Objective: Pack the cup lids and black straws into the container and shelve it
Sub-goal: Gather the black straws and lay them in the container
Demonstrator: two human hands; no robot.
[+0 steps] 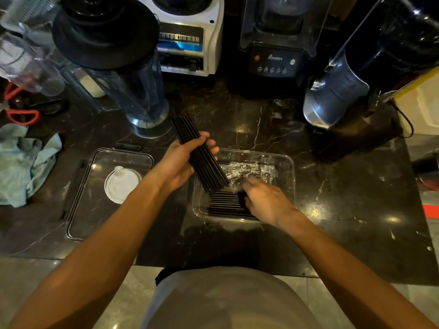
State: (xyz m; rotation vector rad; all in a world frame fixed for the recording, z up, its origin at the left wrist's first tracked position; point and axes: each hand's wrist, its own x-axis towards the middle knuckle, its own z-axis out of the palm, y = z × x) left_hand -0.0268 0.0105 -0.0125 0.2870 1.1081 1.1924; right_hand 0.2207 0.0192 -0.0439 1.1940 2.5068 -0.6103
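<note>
My left hand [183, 162] grips a bundle of black straws [199, 153], held slanted above the left rim of the clear container [291, 186]. Inside the container lie more black straws [225, 203] along the near side and crinkled clear wrappers [247, 169] at the back. My right hand [263, 198] reaches down into the container, its fingers on the straws lying there. White cup lids [122, 184] sit in a small stack on the clear container lid [83, 210], which lies flat to the left of the container.
Blenders stand along the back: a clear jug with a black lid [123, 74], a white machine [187, 36], a black one [275, 48] and a tilted steel-and-black one [351, 91]. A pale blue cloth [26, 162] and orange-handled scissors [21, 115] lie at the left.
</note>
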